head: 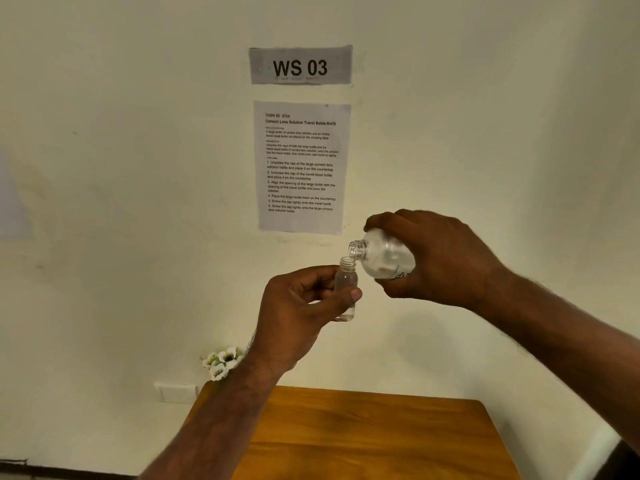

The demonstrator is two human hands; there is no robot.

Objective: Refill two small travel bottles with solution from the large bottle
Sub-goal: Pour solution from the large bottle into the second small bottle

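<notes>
Both hands are raised in the middle of the frame, in front of the wall. Our left hand pinches the small bottle between thumb and curled fingers, holding it upright with its mouth open; a little clear liquid sits at its bottom. Our right hand is wrapped around the large bottle, which is tipped on its side with its uncapped neck pointing left, just above and touching or nearly touching the small bottle's rim. We cannot tell whether liquid is flowing.

Below, at the bottom centre, lies the wooden tabletop. White flowers show just left of our left wrist. On the wall above hang a sign reading "WS 03" and, under it, a printed task sheet.
</notes>
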